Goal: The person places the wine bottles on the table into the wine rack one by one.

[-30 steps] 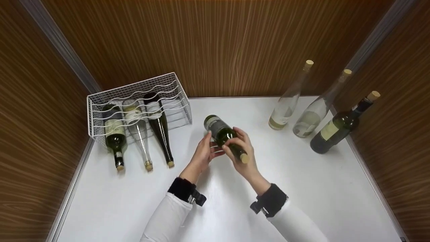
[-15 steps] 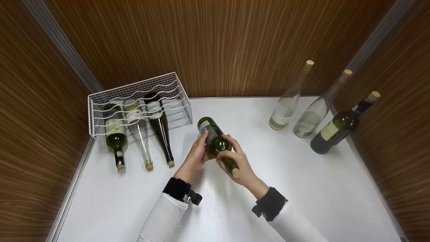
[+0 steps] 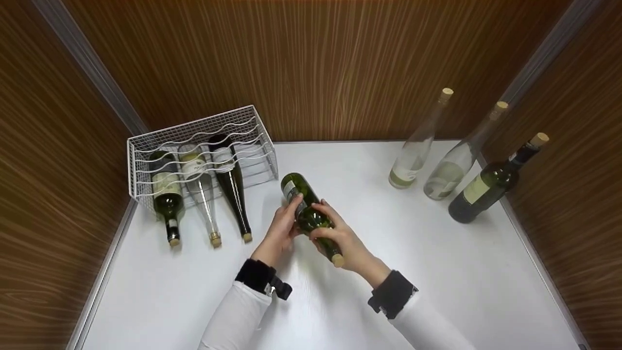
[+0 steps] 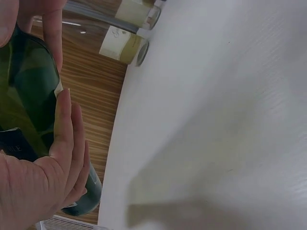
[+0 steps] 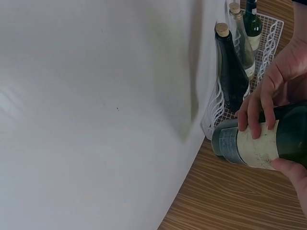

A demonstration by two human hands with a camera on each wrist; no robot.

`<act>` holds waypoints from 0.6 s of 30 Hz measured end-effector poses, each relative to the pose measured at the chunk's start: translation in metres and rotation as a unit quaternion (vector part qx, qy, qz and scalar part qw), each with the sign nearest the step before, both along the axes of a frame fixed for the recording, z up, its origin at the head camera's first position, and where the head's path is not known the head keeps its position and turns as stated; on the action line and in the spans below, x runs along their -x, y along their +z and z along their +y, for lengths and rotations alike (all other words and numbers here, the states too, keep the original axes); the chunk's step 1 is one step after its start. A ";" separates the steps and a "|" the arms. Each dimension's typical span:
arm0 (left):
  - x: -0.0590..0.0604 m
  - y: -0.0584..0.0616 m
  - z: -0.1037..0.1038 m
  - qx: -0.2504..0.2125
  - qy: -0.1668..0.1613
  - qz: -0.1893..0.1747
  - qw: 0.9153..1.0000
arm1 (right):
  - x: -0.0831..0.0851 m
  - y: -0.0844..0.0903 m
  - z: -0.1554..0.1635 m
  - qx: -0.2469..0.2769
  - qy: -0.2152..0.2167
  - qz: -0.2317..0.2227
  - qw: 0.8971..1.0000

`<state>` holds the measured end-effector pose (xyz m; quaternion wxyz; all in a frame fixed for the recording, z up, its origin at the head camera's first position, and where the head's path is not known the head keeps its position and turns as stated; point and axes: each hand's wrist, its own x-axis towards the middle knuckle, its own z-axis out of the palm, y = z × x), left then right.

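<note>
A corked green wine bottle (image 3: 303,187) is held at a slant above the middle of the white table, its base pointing away to the left and its cork towards me. My left hand (image 3: 282,228) grips the body from the left, thumb along the label, fingers underneath. Around the shoulder and neck curls my right hand (image 3: 347,240). In the left wrist view the left hand's fingers (image 4: 62,129) wrap the green glass. The right wrist view shows a cream label (image 5: 259,146) on the bottle, with left fingers across it and the right thumb at its edge.
A white wire wine rack (image 3: 214,115) stands at the back left. In it lie a green bottle (image 3: 167,201), a clear bottle (image 3: 203,187) and a dark slim bottle (image 3: 235,187), necks forward. Two clear bottles (image 3: 408,160) and a dark bottle (image 3: 488,184) stand upright at the right.
The bottle has moved left and towards me. My left hand, earlier beside it with spread fingers, now grips its body. My right hand has come along with the neck.
</note>
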<state>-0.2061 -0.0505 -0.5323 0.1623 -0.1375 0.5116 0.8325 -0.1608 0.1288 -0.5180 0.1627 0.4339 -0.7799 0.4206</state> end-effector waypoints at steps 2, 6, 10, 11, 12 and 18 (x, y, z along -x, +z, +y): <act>0.000 -0.002 0.000 -0.005 0.010 0.005 1.000 | 0.000 -0.001 0.000 -0.005 0.001 -0.001 1.000; 0.000 -0.006 -0.001 -0.028 0.033 0.007 0.999 | -0.001 -0.005 0.001 -0.017 -0.007 -0.032 0.999; 0.001 -0.009 -0.003 -0.053 0.062 0.002 0.997 | -0.002 -0.009 0.004 0.004 -0.037 -0.160 0.986; 0.001 -0.010 -0.004 -0.058 0.068 0.001 0.996 | -0.003 -0.010 0.005 0.018 -0.045 -0.206 0.977; 0.001 -0.011 -0.005 -0.061 0.074 0.001 0.995 | -0.003 -0.010 0.005 0.040 -0.048 -0.255 0.965; 0.004 -0.014 -0.008 -0.084 0.103 0.000 0.991 | -0.006 -0.004 0.005 0.120 -0.027 -0.504 0.855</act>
